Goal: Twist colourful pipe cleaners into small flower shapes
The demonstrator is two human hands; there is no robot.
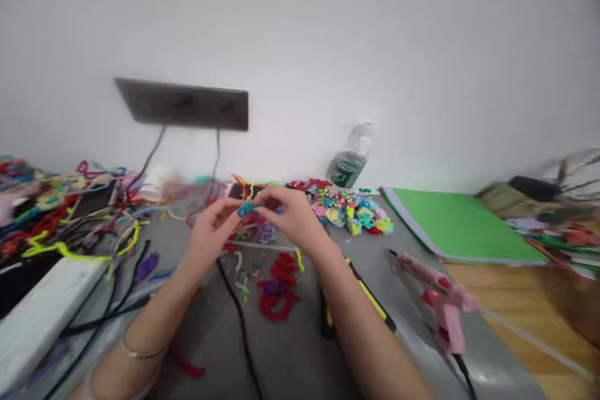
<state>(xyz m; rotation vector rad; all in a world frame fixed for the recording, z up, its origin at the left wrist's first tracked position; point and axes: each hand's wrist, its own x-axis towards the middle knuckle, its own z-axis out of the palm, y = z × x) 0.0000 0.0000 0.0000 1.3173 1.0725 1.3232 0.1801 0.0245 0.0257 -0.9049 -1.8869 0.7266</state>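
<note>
Between the fingertips of both hands is a small teal pipe-cleaner piece, its exact shape too small to make out. My left hand pinches it from the left, and my right hand pinches its other side. Below the hands lie a coiled red pipe cleaner and a purple fuzzy piece. A heap of colourful pipe-cleaner flowers sits just right of my right hand. Yellow-and-black handles of a tool stick out from under my right forearm.
A pink glue gun with a red light and a glue stick lies at right. A green mat is behind it. A water bottle leans by the wall. Tangled pipe cleaners, dark cables and a white box are at left.
</note>
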